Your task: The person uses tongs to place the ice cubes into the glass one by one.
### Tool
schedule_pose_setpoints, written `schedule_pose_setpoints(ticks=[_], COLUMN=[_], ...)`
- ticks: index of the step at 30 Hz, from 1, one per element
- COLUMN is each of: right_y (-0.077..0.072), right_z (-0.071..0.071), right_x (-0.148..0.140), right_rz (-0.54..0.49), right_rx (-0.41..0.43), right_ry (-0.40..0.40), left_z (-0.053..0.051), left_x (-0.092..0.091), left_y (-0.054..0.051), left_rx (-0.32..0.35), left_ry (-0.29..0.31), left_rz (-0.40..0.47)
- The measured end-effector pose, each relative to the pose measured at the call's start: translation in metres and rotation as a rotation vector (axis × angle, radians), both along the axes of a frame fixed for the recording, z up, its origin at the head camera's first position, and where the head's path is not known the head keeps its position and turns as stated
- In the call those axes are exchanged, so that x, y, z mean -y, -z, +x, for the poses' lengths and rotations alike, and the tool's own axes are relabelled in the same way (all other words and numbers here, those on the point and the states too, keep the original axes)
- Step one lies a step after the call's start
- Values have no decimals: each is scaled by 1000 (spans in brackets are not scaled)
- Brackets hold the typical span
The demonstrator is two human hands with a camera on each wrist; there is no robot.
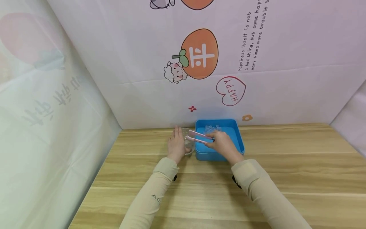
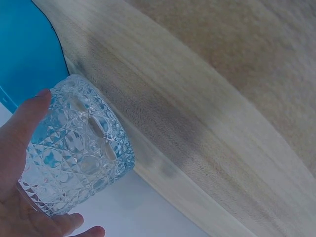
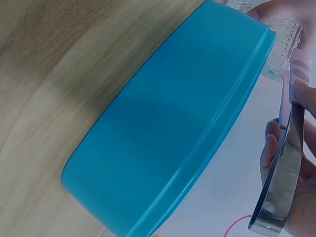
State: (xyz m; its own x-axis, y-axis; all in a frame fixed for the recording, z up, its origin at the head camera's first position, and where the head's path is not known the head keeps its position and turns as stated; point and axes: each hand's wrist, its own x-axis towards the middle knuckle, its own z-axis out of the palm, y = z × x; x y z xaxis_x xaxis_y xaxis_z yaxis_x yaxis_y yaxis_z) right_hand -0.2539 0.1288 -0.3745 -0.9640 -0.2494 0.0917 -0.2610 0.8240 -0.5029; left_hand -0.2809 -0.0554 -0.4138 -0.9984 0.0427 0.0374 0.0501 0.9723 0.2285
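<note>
My left hand (image 1: 176, 146) holds a clear cut-glass tumbler (image 2: 81, 148), thumb on one side and fingers on the other. The tumbler stands on the table against the left side of a blue box (image 1: 211, 156). My right hand (image 1: 224, 144) grips tongs (image 3: 279, 197) with a metal bend and pink-and-white ends, above the box. The tong tips are apart over the tumbler's mouth, and I see nothing between them. Several clear cubes (image 1: 211, 129) lie at the back left inside the box. The tumbler's contents cannot be made out.
The wooden table (image 1: 200, 197) meets a printed white cloth wall (image 1: 148, 105) just behind the box and tumbler. Another pale cloth (image 1: 57, 143) hangs on the left. Bare wood shows in front and to both sides of the box.
</note>
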Motion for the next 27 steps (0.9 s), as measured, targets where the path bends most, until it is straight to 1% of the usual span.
schedule_pose_setpoints(ticks=[8,11,14,17,22,24,27], right_y=[1,3,6,9,12,13,12], right_z=[1,0,-1,-3,-8,-10,-11], right_x=[-4,-7,-14,-21,-32,-35,-38], right_rz=[-14,-39,-76,-102,-90,-79,-55], right_rx=[-4,-32,-69,-103,-151,-144,-98], right_ry=[0,-3,11,59,185,232,283], left_z=[-1,-1,-1,0,2,2,1], left_x=[-2,-1,-1,-1,-1,-2,-2], left_y=[1,2,2,1,1,1,1], left_rx=[-3,-7,-9,-3,-1,-2,-4], left_ry=[2,3,2,1,-1,-2,-2], left_rz=[-12,-13,-24,-28,-23,-20,-20])
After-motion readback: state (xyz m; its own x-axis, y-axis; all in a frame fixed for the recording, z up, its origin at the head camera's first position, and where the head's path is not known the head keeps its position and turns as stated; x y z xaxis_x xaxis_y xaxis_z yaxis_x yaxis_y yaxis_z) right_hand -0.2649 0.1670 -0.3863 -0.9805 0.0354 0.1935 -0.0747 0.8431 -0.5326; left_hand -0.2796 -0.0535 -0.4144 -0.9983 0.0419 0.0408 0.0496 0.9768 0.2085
